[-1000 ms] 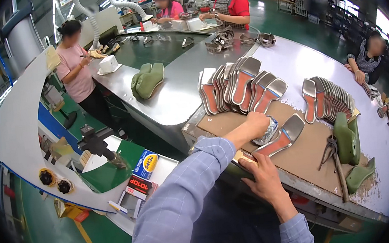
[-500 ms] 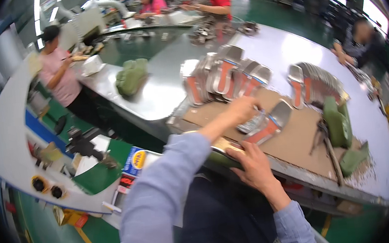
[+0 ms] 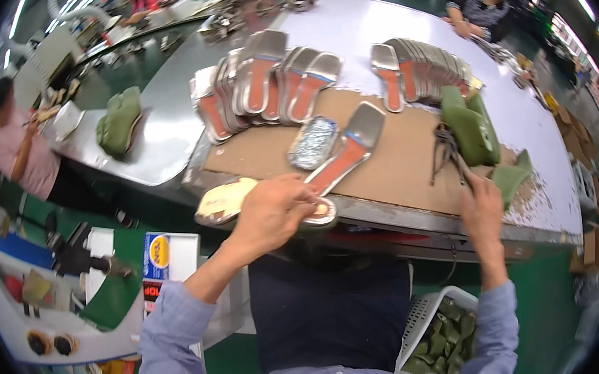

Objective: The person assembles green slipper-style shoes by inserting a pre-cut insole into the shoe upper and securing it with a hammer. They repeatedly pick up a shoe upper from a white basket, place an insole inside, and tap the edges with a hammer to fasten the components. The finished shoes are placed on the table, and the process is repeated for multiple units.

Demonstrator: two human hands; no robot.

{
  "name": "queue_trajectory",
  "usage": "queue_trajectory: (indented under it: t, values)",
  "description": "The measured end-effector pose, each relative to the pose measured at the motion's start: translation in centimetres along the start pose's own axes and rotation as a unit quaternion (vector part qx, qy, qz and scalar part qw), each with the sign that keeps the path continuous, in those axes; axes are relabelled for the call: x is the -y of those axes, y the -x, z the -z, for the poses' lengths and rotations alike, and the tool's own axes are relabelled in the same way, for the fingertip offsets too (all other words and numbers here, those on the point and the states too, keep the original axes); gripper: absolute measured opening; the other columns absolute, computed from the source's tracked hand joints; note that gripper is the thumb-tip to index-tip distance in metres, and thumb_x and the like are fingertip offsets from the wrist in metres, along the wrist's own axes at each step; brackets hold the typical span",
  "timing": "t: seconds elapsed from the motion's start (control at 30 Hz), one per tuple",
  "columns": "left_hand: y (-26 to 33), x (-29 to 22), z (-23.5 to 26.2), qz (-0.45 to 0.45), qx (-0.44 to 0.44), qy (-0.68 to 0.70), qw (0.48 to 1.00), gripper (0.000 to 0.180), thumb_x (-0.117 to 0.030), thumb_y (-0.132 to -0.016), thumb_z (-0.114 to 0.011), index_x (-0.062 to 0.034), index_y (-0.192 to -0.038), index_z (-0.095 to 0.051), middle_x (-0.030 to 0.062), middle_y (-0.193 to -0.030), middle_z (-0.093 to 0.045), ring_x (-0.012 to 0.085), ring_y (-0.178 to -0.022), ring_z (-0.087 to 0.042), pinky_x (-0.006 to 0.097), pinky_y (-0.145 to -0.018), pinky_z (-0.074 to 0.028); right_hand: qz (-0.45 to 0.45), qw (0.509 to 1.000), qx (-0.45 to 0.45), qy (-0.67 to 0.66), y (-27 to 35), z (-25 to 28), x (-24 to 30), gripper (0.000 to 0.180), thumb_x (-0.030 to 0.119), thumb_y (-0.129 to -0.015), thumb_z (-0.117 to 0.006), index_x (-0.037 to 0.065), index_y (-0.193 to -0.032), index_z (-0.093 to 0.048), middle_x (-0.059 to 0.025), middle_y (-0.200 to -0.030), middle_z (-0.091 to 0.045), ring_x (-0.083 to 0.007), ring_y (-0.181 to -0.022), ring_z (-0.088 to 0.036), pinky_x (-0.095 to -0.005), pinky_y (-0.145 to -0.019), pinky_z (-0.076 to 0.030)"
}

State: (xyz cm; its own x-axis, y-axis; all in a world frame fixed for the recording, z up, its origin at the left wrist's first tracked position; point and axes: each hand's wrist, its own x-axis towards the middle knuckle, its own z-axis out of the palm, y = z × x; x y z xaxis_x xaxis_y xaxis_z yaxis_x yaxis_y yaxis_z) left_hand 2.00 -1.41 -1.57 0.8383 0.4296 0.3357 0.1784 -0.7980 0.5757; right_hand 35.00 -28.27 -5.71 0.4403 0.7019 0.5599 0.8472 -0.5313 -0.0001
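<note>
My left hand (image 3: 273, 211) is over an upturned shoe (image 3: 225, 200) with a pale yellow underside, at the bench's near edge. Its thumb and fingers are pinched above the heel end, and what they hold is too small to make out. Over on the right, my right hand (image 3: 481, 205) closes round the handle of a wooden-handled tool (image 3: 462, 164); the tool's head is hard to make out. Beside that lie dark pincers (image 3: 443, 146). An oval dish (image 3: 313, 143) with shiny silvery contents and a single orange and silver insole (image 3: 353, 146) lie ahead of my left hand.
Overlapping insoles (image 3: 257, 83) and a second row of insoles (image 3: 421, 67) stand farther back on the bench. Green shoe pieces (image 3: 468, 127) lie at right, a green shoe (image 3: 119, 123) at left. A white basket (image 3: 405, 343) of green pieces is below. Several people work around.
My left hand has moved from the oval dish back to the upturned shoe. My right hand has left the shoe and reached right to the tool's handle. The view has shifted.
</note>
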Motion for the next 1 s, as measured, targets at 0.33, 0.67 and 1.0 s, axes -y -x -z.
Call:
queue_trajectory:
  t: [0.33, 0.67, 1.0]
  values:
    - [-0.3, -0.6, -0.1, 0.090, 0.015, -0.027, 0.995, 0.007, -0.013, -0.083, -0.074, -0.0073, -0.088, -0.074, 0.0068, -0.095, -0.074, 0.0266, -0.088, -0.069, 0.037, -0.079, -0.052, 0.022, 0.980, 0.189, 0.058, -1.7, 0.4, -4.5, 0.064, 0.000, -0.090, -0.051, 0.017, -0.150, -0.037, -0.0211, -0.099, -0.056, -0.0388, -0.071, -0.063, -0.0479, -0.064, -0.052]
    - [0.2, -0.1, -0.9, 0.027, -0.017, -0.052, 0.998, 0.008, -0.017, -0.081, -0.076, -0.0098, -0.086, -0.076, 0.0044, -0.091, -0.075, 0.0253, -0.088, -0.070, 0.037, -0.078, -0.052, -0.279, 0.734, 0.110, -0.610, 3.4, 5.9, 9.0, 0.049, 0.013, -0.103, -0.049, 0.005, -0.150, -0.039, -0.0045, -0.081, -0.057, -0.0061, -0.049, -0.044, -0.0228, -0.043, -0.040]
    - [0.3, 0.1, -1.1, 0.013, -0.034, -0.030, 0.999, 0.010, -0.021, -0.080, -0.078, -0.0122, -0.086, -0.077, 0.0031, -0.087, -0.074, 0.0246, -0.085, -0.070, 0.037, -0.076, -0.052, 0.097, 0.906, 0.067, -0.407, 1.4, 10.9, 13.9, 0.054, 0.000, -0.087, -0.067, 0.000, -0.139, -0.052, -0.0169, -0.091, -0.067, -0.0282, -0.073, -0.068, -0.0348, -0.064, -0.055]
